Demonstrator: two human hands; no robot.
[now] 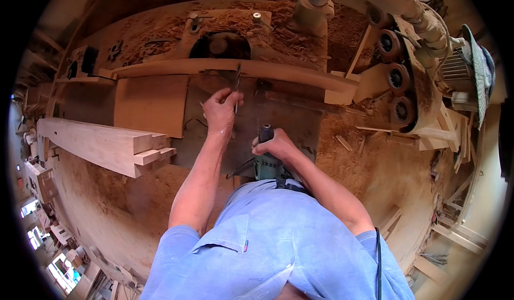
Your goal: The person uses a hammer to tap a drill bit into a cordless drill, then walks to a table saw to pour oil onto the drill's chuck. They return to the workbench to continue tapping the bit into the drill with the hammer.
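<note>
Between the fingertips of my left hand (219,110) is a dark, spiral drill bit (238,76), held upright over the machine table (214,150). My right hand (276,143) is closed around the black chuck (265,133) of a power drill. The drill's green body (267,169) rests close against my shirt, and its lower part is hidden. Beyond my left hand, a long wooden fence board (160,67) crosses the table, and the bit's tip overlaps it in view.
Stacked planed timbers (96,142) lie at the left, their ends near my left forearm. A brown flat panel (151,104) lies beyond them. A dark round opening (219,45) sits behind the fence. Several rollers on a feeder (399,77) stand at the right. Sawdust (353,166) covers the floor.
</note>
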